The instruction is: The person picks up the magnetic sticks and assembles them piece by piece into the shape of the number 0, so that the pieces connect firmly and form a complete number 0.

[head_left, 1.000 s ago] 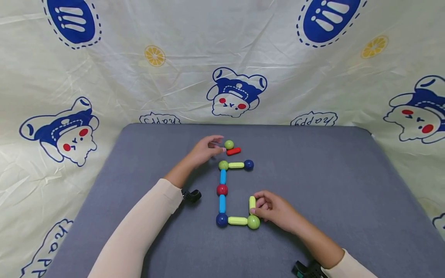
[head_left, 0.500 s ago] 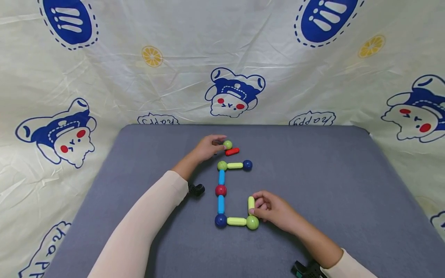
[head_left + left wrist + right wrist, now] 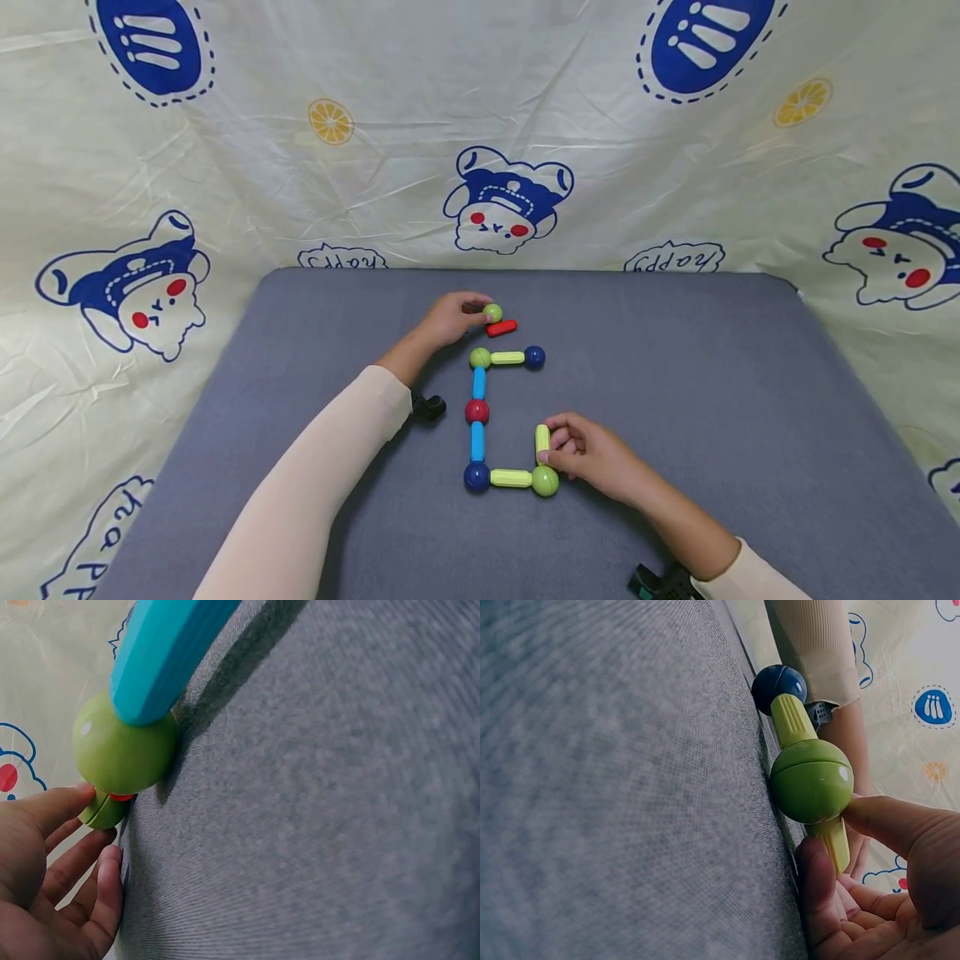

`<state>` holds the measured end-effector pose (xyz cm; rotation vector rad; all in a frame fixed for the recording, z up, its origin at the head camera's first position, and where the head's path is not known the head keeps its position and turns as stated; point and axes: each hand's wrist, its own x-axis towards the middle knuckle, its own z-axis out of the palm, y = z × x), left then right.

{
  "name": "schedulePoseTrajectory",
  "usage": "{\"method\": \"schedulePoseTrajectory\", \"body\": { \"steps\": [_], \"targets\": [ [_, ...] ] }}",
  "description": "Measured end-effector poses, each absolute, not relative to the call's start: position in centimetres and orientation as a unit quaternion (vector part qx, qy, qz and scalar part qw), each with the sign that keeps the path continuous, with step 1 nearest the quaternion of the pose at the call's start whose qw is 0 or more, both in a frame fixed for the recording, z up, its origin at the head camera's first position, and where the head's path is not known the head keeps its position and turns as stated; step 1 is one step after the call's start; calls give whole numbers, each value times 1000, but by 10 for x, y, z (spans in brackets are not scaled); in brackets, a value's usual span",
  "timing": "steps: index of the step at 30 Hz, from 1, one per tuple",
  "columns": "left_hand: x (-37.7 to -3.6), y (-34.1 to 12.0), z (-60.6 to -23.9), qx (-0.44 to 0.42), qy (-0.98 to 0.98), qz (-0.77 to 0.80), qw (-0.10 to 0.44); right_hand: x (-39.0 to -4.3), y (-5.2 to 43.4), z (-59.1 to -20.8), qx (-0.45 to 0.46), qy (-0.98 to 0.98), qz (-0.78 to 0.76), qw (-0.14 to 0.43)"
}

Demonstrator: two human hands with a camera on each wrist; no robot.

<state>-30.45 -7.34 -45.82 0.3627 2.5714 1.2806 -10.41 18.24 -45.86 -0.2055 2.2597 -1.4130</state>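
Observation:
At the far side of the table, my left hand (image 3: 448, 319) pinches a loose green ball (image 3: 492, 313) between thumb and fingers. A red rod (image 3: 502, 328) lies right beside that ball. My right hand (image 3: 596, 454) grips a yellow-green rod (image 3: 542, 444), whose near end meets a larger green ball (image 3: 545, 481). From there the joined ball-and-rod pieces run left along another yellow-green rod (image 3: 511, 478) to a dark blue ball (image 3: 477, 477). In the left wrist view, a nearer green ball (image 3: 124, 746) with a blue rod (image 3: 169, 660) partly hides the pinched one.
Going away from me, blue rods (image 3: 477, 442) and a red ball (image 3: 477, 411) lead to a green ball (image 3: 480, 358). A short yellow-green rod (image 3: 507, 358) ends there in a dark blue ball (image 3: 535, 357). A printed sheet (image 3: 405, 200) hangs behind the grey table (image 3: 712, 400).
My left hand has moved slightly right and its fingers have closed on the loose green ball. The right hand keeps its hold on the yellow-green rod.

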Motion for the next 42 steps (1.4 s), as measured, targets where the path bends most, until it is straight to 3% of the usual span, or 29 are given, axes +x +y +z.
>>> {"method": "schedulePoseTrajectory", "body": {
  "steps": [18,34,42],
  "targets": [
    [-283,-72,-440,105,843,516,107,-104,183,-460,-74,823,-512,234],
    [-230,-63,-429,191,842,494,105,-104,183,-460,-80,825,-510,227],
    [-212,-56,-430,220,836,484,137,-103,183,-459,-86,822,-516,225]
  ]
}}
